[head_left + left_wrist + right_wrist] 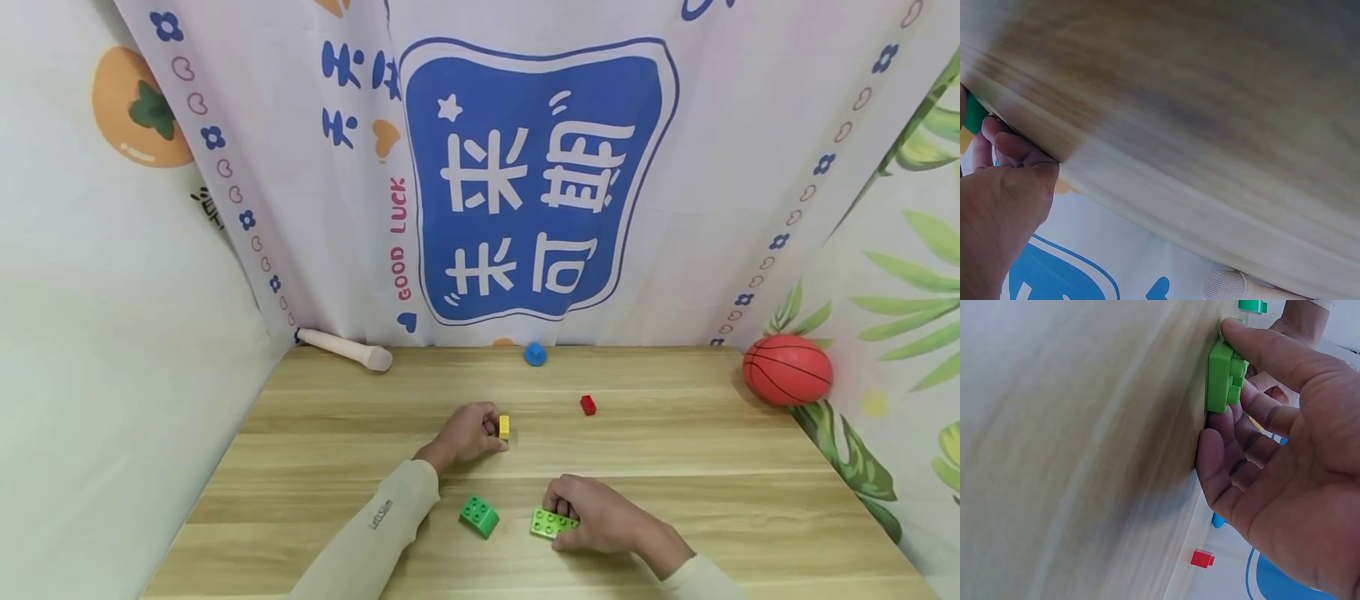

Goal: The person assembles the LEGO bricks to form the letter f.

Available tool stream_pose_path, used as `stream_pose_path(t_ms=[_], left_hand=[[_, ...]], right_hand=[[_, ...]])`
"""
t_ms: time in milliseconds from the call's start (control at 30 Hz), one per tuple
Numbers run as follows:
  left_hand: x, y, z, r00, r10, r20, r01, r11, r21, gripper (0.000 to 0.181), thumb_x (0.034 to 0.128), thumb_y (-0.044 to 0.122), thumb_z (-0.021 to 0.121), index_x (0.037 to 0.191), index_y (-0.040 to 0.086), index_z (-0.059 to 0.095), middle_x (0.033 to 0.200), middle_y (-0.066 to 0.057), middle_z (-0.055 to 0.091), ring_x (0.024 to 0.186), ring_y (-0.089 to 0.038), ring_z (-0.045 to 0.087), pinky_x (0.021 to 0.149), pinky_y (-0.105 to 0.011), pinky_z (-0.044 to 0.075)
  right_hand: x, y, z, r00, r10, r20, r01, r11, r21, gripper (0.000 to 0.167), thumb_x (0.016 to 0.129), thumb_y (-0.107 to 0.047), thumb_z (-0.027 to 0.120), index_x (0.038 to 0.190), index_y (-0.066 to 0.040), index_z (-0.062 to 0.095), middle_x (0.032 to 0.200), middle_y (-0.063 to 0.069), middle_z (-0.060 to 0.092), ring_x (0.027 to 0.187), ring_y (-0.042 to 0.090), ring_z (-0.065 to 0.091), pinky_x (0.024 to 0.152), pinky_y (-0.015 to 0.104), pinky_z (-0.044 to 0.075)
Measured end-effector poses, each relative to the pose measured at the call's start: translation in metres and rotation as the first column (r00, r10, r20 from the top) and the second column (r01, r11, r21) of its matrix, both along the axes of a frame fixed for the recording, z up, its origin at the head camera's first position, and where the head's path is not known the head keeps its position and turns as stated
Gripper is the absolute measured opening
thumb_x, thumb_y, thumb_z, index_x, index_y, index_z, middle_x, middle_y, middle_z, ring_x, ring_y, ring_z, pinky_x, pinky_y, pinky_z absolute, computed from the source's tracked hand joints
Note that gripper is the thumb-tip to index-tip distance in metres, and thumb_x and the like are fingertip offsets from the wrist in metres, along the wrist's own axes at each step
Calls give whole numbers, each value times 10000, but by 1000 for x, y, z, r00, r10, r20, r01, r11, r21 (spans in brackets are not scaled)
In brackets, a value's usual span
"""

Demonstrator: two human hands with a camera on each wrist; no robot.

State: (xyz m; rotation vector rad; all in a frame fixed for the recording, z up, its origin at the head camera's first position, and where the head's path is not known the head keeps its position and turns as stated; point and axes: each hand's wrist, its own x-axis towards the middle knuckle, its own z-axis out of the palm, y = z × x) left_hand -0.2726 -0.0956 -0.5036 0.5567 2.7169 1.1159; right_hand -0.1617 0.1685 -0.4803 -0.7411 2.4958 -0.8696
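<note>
In the head view my left hand (467, 432) holds a small yellow toy brick (504, 427) between thumb and curled fingers, near the middle of the table. Only a sliver of the yellow brick (965, 140) shows at the edge of the left wrist view. My right hand (600, 515) grips a light green studded brick (546, 523) by its right part, thumb on the near side and fingers on the far side. The right wrist view shows this light green brick (1219, 378) low at the tabletop. Between the forearms lies a green brick (480, 517) with a curved side.
Farther back on the wooden table (360, 417) lie a small red brick (588, 405) and a blue round toy (535, 354). A white toy microphone (348, 348) lies at the back left, and a red ball (787, 369) at the right edge. A printed curtain (345, 250) hangs behind.
</note>
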Motion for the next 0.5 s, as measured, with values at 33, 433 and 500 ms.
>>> stream_pose_path(t_ms=[33, 433, 500], left_hand=[[0, 0, 0, 1000, -2, -1, 2, 1000, 0, 246, 882, 129, 901, 1027, 91, 707, 925, -2, 668, 833, -113, 568, 751, -226, 502], [1, 0, 1, 1000, 0, 24, 0, 1000, 6, 249, 886, 131, 897, 1037, 90, 704, 944, -8, 668, 854, -123, 573, 774, -244, 513], [1, 0, 1, 1000, 0, 18, 0, 1000, -1, 252, 886, 138, 898, 1040, 91, 704, 943, -7, 666, 855, -121, 571, 773, -244, 513]], right_hand=[[0, 0, 0, 1000, -1, 1, 1, 1000, -2, 365, 841, -236, 935, 1071, -195, 655, 985, -71, 607, 880, 59, 542, 769, 223, 466], [-1, -2, 5, 999, 30, -42, -29, 999, 28, 346, 865, -249, 916, 1109, -180, 680, 1000, -78, 618, 897, 42, 545, 771, 235, 479], [-3, -2, 7, 998, 34, -57, -32, 999, 35, 335, 870, -244, 908, 1114, -167, 692, 996, -78, 627, 894, 40, 550, 771, 238, 483]])
